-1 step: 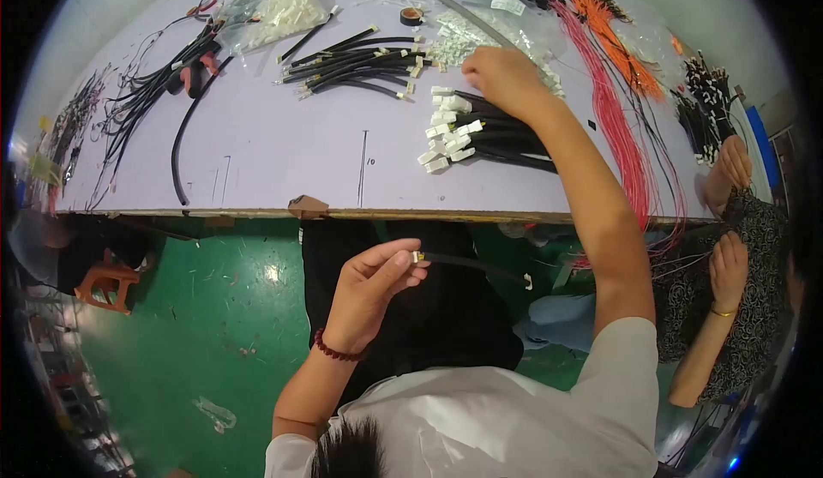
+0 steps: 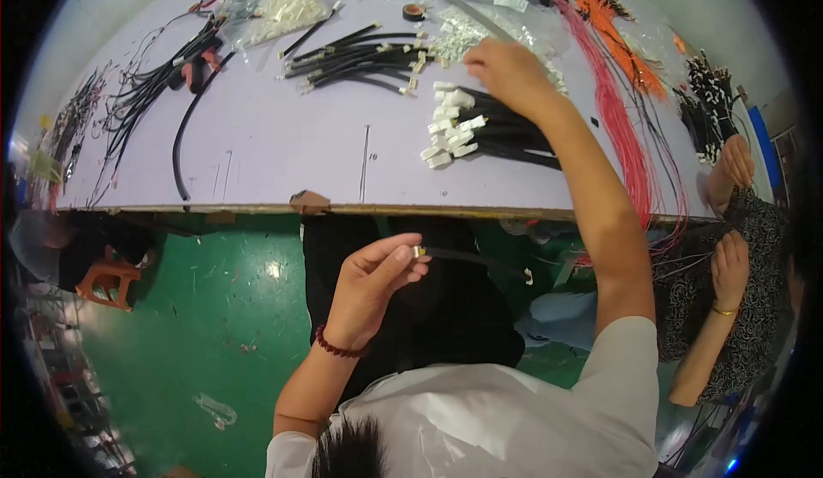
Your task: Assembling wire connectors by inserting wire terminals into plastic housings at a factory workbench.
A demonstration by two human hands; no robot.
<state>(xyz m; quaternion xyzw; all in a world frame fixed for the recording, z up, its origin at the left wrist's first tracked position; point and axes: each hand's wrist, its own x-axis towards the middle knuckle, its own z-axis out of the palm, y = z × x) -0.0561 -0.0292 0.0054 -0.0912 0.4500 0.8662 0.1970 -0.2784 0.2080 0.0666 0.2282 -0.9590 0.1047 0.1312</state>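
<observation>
My left hand (image 2: 377, 281) is raised in front of the table edge, thumb and fingers pinching the white connector end of a short black sleeved cable (image 2: 463, 256). The cable reaches out to the right, and a small white connector (image 2: 528, 276) shows at its far end. Over the table, my right hand (image 2: 512, 75) hovers at the edge of a pile of small white connector pieces (image 2: 459, 36). Its fingers are curled together, and whatever they hold is hidden. Below this hand lies a bundle of black sleeved cables with white connector housings (image 2: 450, 126).
More black cables (image 2: 356, 62) lie mid-table near a tape roll (image 2: 413, 12). A plastic bag of cream parts (image 2: 291, 11) and red-handled pliers (image 2: 199, 71) are at left. Pink wires (image 2: 617, 126) run down the right, beside a co-worker's hands (image 2: 729, 272).
The view has shifted slightly. My right hand's fingers have moved a little at the edge of the white pile; my left hand keeps its pinch on the cable.
</observation>
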